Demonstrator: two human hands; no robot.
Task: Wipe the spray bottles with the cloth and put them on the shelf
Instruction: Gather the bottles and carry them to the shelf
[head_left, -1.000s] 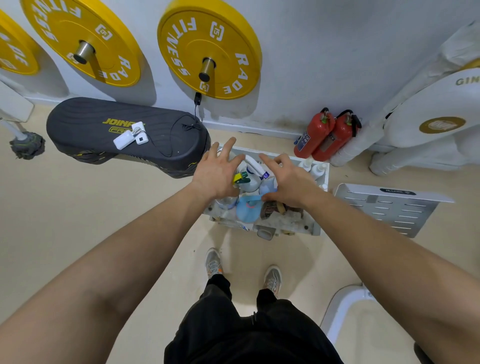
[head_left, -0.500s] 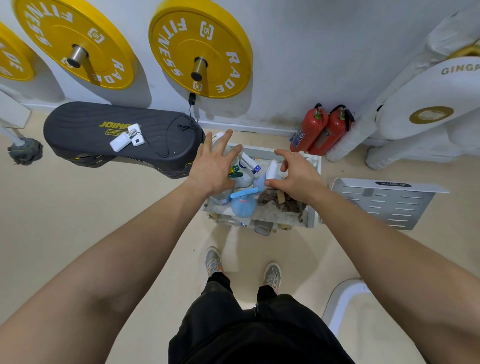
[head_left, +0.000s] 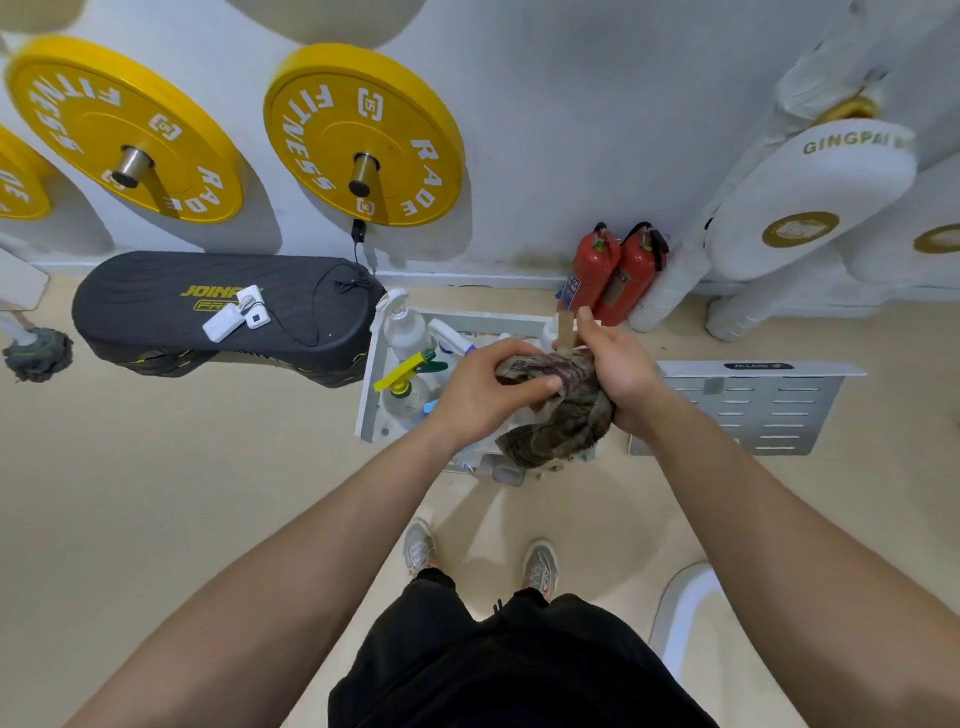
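Note:
A brown-grey cloth (head_left: 558, 410) hangs bunched between both hands above the white crate (head_left: 371, 387) on the floor. My left hand (head_left: 480, 392) pinches its left end and my right hand (head_left: 615, 371) grips its right side, with a thin tan strip (head_left: 565, 328) sticking up by the fingers. In the crate stand several spray bottles: a clear one with a white trigger (head_left: 405, 325), one with a yellow and green trigger (head_left: 408, 374), and a white and blue one (head_left: 449, 338). Others are hidden under my hands and the cloth.
A white slotted metal shelf panel (head_left: 753, 405) lies on the floor right of the crate. Two red fire extinguishers (head_left: 613, 270) stand at the wall behind. A black case (head_left: 223, 312) lies to the left, yellow weight plates (head_left: 363, 135) hang above. My feet (head_left: 478, 558) are just below the crate.
Both hands have lifted from among the bottles in the crate. The cloth, earlier lying in the crate under my right hand, is now held up between both hands.

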